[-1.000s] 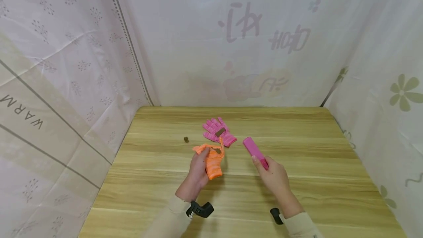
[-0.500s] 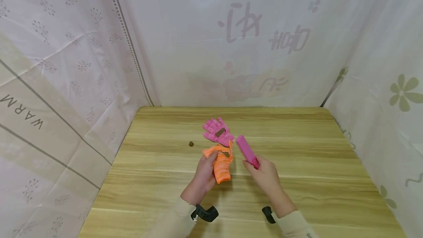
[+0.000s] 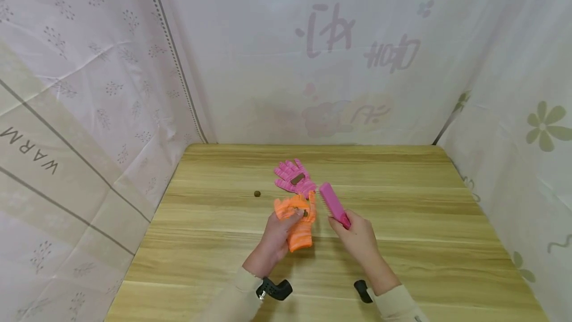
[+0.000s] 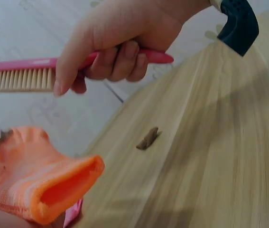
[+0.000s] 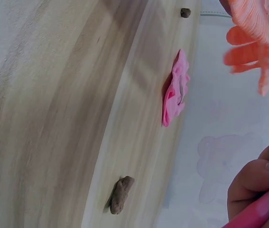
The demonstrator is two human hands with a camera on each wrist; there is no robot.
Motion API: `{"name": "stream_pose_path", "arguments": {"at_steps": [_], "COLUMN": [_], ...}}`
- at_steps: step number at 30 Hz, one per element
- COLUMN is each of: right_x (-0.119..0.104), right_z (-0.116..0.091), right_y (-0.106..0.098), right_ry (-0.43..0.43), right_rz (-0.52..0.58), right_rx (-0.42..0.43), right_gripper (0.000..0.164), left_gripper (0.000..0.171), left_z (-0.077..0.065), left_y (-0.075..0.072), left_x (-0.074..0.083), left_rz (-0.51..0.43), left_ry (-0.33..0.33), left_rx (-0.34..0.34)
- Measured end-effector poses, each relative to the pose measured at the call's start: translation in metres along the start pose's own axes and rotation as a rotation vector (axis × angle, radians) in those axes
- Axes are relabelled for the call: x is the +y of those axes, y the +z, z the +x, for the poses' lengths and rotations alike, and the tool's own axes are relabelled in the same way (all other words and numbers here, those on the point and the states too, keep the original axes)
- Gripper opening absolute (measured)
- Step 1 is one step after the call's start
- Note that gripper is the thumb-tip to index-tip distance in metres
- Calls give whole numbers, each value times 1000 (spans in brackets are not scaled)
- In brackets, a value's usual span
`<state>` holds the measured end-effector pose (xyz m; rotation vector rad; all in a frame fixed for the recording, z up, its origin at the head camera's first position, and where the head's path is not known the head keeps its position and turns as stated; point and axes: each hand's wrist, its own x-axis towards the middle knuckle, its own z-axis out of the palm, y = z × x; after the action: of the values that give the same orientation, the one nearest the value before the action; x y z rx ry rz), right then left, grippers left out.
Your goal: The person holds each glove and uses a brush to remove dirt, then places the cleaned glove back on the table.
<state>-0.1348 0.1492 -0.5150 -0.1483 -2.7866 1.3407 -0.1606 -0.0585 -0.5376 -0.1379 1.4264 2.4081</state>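
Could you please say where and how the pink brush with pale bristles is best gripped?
I'd grip the pink brush by its slim bare handle, coming from the tapered end, as the right hand holds it: the pale bristles line only the opposite end.

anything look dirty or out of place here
Yes: brown patches mark the pink glove and the orange glove held in the left hand, and a small brown lump and a longer lump lie loose on the table. All resemble dirt, perhaps.
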Motion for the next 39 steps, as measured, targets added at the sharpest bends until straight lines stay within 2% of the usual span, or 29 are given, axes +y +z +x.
{"name": "stream_pose_path", "arguments": {"at_steps": [5,9,16,24,31,39], "right_x": [4,6,10,19,24,28], "right_z": [0,0,-1,-3,-4,-5], "right_y": [-1,-2,-3,-5,-8,-8], "right_ry": [7,6,16,31,45,53], "right_rz": [1,-3,-1,-8,-8,-15], "right_rx": [4,11,10,8,3,-1], "right_gripper": [32,33,37,38,38,36], "left_gripper": [67,75,32,36,35,37], "left_z": [5,9,16,21,22,26], "left_y": [-11,-22,-54,-97,-127,-157], "left_x": [-3,-5,-3,10,24,30], "left_rz": [61,113,158,234,267,475], "left_ry": [-1,16,46,81,100,89], "left_rx": [46,100,157,216,323,447]}}
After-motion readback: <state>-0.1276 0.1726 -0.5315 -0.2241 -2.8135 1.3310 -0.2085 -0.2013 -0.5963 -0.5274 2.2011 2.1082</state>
